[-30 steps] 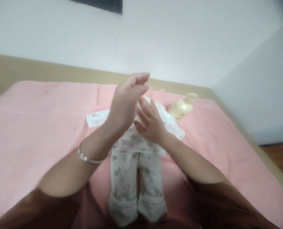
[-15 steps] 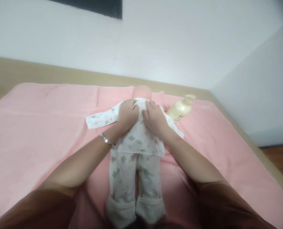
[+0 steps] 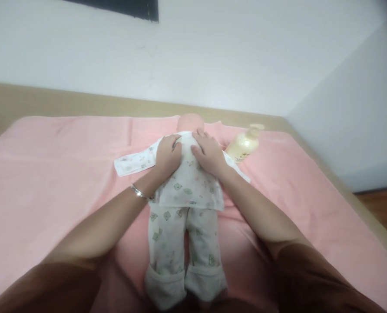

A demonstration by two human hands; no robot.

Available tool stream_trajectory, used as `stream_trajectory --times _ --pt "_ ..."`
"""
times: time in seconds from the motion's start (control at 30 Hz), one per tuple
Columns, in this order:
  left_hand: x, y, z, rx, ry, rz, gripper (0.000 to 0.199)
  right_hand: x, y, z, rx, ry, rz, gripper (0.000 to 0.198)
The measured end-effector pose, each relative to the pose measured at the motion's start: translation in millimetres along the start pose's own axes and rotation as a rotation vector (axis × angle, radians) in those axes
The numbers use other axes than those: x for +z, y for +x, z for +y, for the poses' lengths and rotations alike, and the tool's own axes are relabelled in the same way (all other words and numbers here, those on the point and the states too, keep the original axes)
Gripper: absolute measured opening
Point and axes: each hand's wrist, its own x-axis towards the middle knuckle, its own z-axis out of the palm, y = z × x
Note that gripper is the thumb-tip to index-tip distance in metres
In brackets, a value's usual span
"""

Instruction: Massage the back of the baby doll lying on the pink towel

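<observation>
While the left hand (image 3: 169, 157) and right hand (image 3: 210, 155) rest flattened on a doll (image 3: 189, 184), gripping nothing, their contact looks established but not finished; it lies, fully clothed, across a pink sheet (image 3: 66, 182), a tilted pump bottle (image 3: 245, 144) nearby.

The left hand (image 3: 167, 157) and the right hand (image 3: 212, 157) are laid side by side, slightly apart, on the upper part of a white printed top (image 3: 187, 184) that is worn by a doll (image 3: 190, 122), with matching trousers (image 3: 167, 245) stretched toward the camera. A silver bracelet (image 3: 139, 192) is worn on the left wrist, and both upper arms are covered by dark sleeves (image 3: 313, 276). The doll is laid out on a pink cloth (image 3: 59, 174), where a pump bottle (image 3: 244, 144) is placed beside its right-hand sleeve, and a pale wall (image 3: 219, 61) is seen beyond.
</observation>
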Motion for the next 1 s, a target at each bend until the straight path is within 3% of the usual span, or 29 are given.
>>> stream_trajectory --times 0.13,0.27,0.43,0.6,1.0 --pt "1 0 -3 -0.028 -0.024 0.000 0.041 2 -26 -32 0.029 -0.091 0.042 0.056" --pt "3 2 -8 -0.062 -0.059 0.017 0.041 3 -51 -62 -0.163 -0.097 0.006 0.061" --pt "5 2 -13 -0.072 -0.111 0.036 0.043 2 -32 -38 -0.260 0.006 -0.032 0.052" --pt "5 2 -13 -0.030 -0.112 0.032 0.043 6 -11 -10 -0.242 0.039 0.036 0.044" --pt "4 1 -14 -0.036 -0.099 0.032 0.041 6 -17 -19 -0.186 -0.017 0.063 0.044"
